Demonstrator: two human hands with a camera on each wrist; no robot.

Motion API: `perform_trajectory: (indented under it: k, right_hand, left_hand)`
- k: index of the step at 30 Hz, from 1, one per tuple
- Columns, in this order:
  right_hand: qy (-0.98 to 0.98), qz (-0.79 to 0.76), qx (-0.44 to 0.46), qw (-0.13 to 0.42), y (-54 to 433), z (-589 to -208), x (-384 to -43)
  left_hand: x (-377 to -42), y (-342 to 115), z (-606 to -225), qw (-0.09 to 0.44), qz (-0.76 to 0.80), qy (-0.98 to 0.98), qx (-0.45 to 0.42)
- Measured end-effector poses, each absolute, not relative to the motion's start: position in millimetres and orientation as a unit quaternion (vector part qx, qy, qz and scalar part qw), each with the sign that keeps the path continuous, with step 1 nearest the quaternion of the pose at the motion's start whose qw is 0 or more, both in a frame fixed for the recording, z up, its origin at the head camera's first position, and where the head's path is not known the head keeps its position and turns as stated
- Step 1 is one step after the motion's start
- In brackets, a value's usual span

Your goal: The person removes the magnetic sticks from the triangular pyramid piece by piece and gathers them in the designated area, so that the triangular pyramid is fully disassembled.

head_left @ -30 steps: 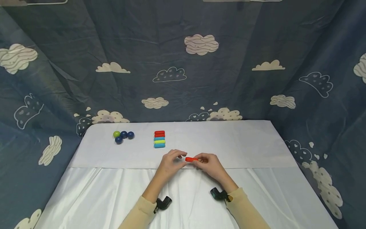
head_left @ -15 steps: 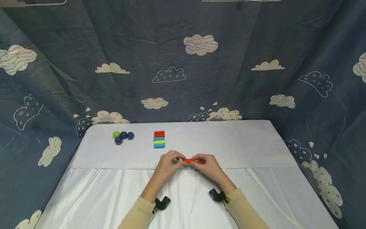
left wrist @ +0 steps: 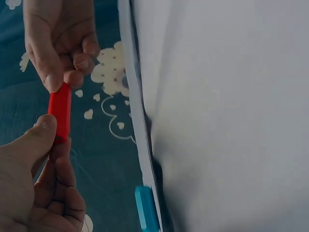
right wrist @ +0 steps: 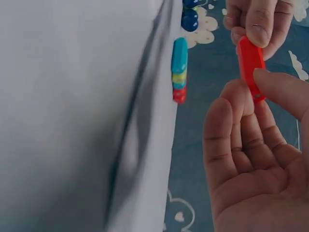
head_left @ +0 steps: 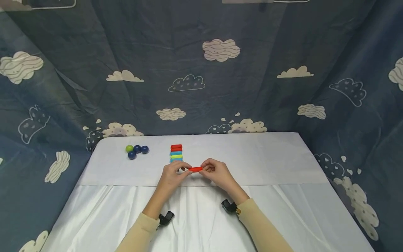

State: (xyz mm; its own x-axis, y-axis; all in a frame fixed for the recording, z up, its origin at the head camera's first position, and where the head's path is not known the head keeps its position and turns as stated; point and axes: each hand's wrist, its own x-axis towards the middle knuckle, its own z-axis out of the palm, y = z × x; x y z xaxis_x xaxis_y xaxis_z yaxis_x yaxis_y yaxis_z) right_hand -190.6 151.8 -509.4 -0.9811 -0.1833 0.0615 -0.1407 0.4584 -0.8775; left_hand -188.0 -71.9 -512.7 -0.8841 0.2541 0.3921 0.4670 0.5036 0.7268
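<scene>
A red stick-shaped block (head_left: pixel 195 169) is pinched at both ends between thumbs and fingers, held above the white table. My left hand (head_left: pixel 171 176) grips its left end and my right hand (head_left: pixel 218 174) its right end. The left wrist view shows the red block (left wrist: pixel 60 111) spanning the two hands. In the right wrist view the red block (right wrist: pixel 249 63) has flat faces and a small hole at its near end. Just beyond the left hand lies a row of similar blocks (head_left: pixel 176 153), red, blue and yellow; its nearest blue one is partly hidden by that hand.
Several balls, a green one (head_left: pixel 129 148) and dark blue ones (head_left: pixel 136 149), cluster at the table's back left. The white cloth-covered table (head_left: pixel 252 157) ends at a dark blue curtain (head_left: pixel 189 94) with cloud patterns.
The left fingers, first apart from the red block's left end, have closed on it. Both hands have then carried it left and slightly away, nearer the row of blocks.
</scene>
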Motion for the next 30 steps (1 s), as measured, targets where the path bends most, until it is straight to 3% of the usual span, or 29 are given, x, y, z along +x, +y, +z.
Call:
perform_trajectory:
  k: [15,30]
  right_hand:
    - [0.875,-0.471,-0.097,0.053,96.2,-509.0,-220.8]
    - [0.876,-0.474,-0.067,0.049,73.3,-531.2,-234.2]
  left_hand:
    - [-209.1,-118.8,-518.1,0.129,-0.423,-0.883,-0.156]
    - [-219.6,-128.1,-536.2,0.077,-0.452,-0.887,-0.059]
